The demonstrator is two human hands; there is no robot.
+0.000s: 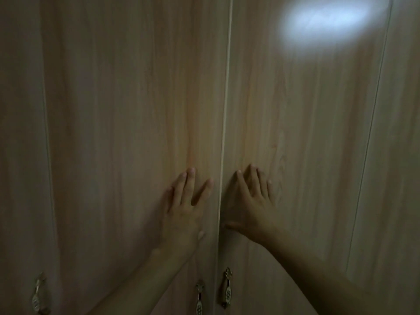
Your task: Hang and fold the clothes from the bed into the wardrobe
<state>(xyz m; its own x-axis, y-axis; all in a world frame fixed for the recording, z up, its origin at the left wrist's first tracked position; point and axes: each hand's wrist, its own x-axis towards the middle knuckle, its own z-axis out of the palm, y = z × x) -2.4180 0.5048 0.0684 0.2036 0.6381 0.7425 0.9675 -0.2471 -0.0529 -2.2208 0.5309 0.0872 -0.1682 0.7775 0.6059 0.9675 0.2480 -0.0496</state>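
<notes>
I see both pale wood-grain wardrobe doors (136, 110) closed; left hand (184, 210) and right hand (247, 208) press flat, grip wide, holding nothing. Clothes, bed unseen; I judge the task near finished.

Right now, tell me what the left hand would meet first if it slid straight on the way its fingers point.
The left hand lies flat on the left wardrobe door, fingers pointing up. Going on, it would likely meet only more bare door panel; no handle or edge shows above it in this view.
</notes>
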